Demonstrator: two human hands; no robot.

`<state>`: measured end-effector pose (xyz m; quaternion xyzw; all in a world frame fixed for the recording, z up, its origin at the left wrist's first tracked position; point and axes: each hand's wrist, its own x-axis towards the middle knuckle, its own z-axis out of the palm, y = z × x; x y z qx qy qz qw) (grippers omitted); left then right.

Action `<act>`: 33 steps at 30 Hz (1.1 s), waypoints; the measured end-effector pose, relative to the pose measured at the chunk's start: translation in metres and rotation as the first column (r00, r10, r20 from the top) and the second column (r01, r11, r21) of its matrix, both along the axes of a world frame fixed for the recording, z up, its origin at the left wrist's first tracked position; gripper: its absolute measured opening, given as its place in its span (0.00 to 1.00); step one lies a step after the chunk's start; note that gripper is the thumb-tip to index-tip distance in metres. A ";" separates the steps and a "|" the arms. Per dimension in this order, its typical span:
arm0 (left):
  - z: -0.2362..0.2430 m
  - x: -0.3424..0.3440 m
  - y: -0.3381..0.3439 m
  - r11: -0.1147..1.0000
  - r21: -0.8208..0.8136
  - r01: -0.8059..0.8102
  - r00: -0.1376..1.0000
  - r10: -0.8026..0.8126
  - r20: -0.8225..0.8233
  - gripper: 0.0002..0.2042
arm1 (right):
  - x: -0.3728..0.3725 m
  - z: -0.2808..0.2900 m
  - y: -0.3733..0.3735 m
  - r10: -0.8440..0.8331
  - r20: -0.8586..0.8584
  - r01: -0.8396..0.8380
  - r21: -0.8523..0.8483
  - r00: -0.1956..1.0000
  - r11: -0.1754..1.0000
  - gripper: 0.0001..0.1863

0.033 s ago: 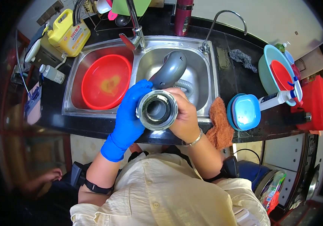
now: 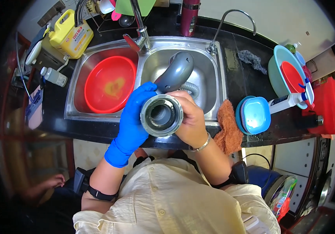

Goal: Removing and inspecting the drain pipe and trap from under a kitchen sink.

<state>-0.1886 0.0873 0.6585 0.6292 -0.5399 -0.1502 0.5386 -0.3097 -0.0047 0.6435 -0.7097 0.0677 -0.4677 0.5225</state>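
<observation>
The grey pipe [image 2: 175, 73] reaches across the sink's [image 2: 208, 74] front edge, open end facing the camera. The gloved left hand [image 2: 133, 111] and bare right hand [image 2: 191, 121] curl round it from opposite sides. A red bowl [image 2: 111, 85] sits in the sink's left side.

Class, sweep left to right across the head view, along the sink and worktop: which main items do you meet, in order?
White capped bottle → red basin → grey pipe → orange-brown cloth → stacked blue dishes → large red tub.
</observation>
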 end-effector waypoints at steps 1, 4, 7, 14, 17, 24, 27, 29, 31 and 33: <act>-0.001 0.001 0.001 0.999 -0.045 0.000 0.998 0.003 0.064 0.22 | 0.000 0.000 0.001 -0.004 -0.001 0.004 0.007 1.000 1.000 0.17; -0.011 0.009 0.003 0.999 -0.020 0.032 0.998 -0.031 0.059 0.23 | 0.000 0.000 0.001 0.028 0.004 -0.028 -0.041 1.000 0.999 0.19; -0.015 0.013 0.004 0.997 -0.008 0.072 0.991 -0.071 0.112 0.24 | 0.001 -0.004 0.004 0.040 0.044 -0.040 -0.016 0.998 0.999 0.20; -0.028 0.017 0.007 0.994 -0.039 0.107 0.993 -0.108 -0.042 0.23 | 0.000 -0.002 0.006 0.035 0.029 -0.032 -0.080 0.999 0.996 0.21; -0.023 0.017 0.006 0.994 -0.016 0.110 0.989 -0.108 0.099 0.24 | -0.002 -0.002 0.008 0.068 -0.013 -0.068 0.005 0.998 0.998 0.20; -0.006 0.023 0.006 0.997 -0.009 0.080 0.598 -0.055 -0.799 0.25 | 0.002 -0.043 -0.026 -0.062 0.131 -0.061 0.767 0.989 0.639 0.09; -0.003 0.041 0.014 0.995 -0.077 -0.065 0.332 -0.052 -0.942 0.23 | -0.005 -0.058 -0.030 0.007 -0.061 0.053 0.914 0.998 0.402 0.11; 0.006 0.045 0.025 0.986 -0.147 -0.082 0.280 -0.119 -0.953 0.23 | -0.007 -0.076 -0.025 0.149 -0.122 0.042 0.891 0.981 0.453 0.16; 0.013 0.049 0.039 0.981 -0.166 -0.101 0.259 -0.135 -0.956 0.23 | -0.006 -0.078 -0.012 0.336 0.021 -0.045 0.997 0.942 0.063 0.26; 0.019 0.049 0.053 0.953 -0.286 -0.105 0.341 -0.235 -0.910 0.24 | 0.002 -0.093 -0.009 0.318 0.087 -0.069 0.995 0.944 -0.067 0.34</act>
